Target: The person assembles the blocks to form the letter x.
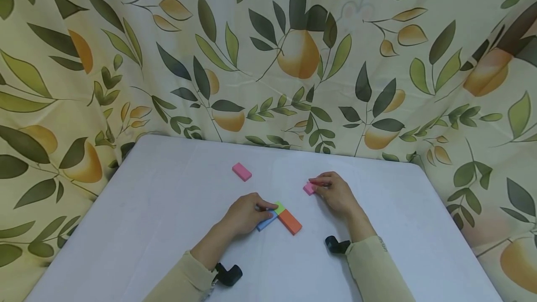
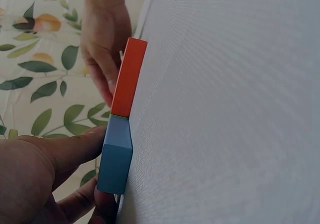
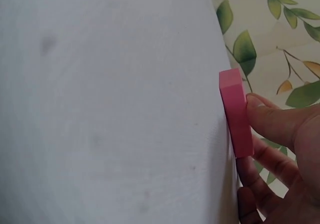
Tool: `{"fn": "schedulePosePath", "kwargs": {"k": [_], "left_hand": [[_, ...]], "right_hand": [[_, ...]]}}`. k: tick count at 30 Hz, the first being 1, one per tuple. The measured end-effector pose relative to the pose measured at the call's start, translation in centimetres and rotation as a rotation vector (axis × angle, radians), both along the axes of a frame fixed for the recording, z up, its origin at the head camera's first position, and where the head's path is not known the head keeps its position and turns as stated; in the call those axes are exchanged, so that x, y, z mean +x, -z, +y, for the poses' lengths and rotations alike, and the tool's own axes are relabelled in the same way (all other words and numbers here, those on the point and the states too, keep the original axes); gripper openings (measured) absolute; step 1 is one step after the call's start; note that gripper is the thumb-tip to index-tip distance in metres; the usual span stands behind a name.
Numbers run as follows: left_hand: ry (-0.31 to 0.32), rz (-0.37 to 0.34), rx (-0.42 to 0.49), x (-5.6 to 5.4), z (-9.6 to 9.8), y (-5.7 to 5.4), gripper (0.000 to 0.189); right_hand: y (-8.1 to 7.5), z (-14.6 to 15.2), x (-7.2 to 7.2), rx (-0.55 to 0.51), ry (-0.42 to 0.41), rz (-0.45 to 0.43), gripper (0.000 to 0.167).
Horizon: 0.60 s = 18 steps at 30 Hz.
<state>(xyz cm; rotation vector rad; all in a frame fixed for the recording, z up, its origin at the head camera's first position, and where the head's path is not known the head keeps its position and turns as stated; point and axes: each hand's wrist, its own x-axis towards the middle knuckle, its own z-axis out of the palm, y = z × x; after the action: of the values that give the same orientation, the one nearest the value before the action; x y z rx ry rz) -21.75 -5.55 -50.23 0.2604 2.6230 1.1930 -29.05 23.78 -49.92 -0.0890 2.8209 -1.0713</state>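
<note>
My left hand [image 1: 244, 214] pinches a blue block [image 2: 115, 166] lying on the white table, its fingertips reaching over to a light green block [image 1: 280, 207]. The green block sits at the corner between the blue block and an orange block [image 1: 290, 223], which slants toward the front right; together they form an angled shape. Off to the right, my right hand [image 1: 337, 193] grips a pink block [image 3: 236, 113] between thumb and fingers, low over the tabletop. Part of this pink block is hidden by the fingers in the head view.
Another pink block [image 1: 242, 172] lies farther back, left of centre, on the white tabletop [image 1: 168, 190]. Behind the table and at its sides hangs a curtain [image 1: 268, 59] printed with fruit and leaves. Black wrist cameras [image 1: 228, 275] stick out near both sleeves.
</note>
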Motion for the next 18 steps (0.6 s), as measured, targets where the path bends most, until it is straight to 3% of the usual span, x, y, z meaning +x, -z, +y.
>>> {"fn": "schedulePosePath", "kwargs": {"k": [18], "left_hand": [[0.001,0.009,-0.006,-0.17,-0.06,0.24,0.021]], "right_hand": [[0.63,0.16,0.18,0.011,-0.007,0.028,0.028]]}}
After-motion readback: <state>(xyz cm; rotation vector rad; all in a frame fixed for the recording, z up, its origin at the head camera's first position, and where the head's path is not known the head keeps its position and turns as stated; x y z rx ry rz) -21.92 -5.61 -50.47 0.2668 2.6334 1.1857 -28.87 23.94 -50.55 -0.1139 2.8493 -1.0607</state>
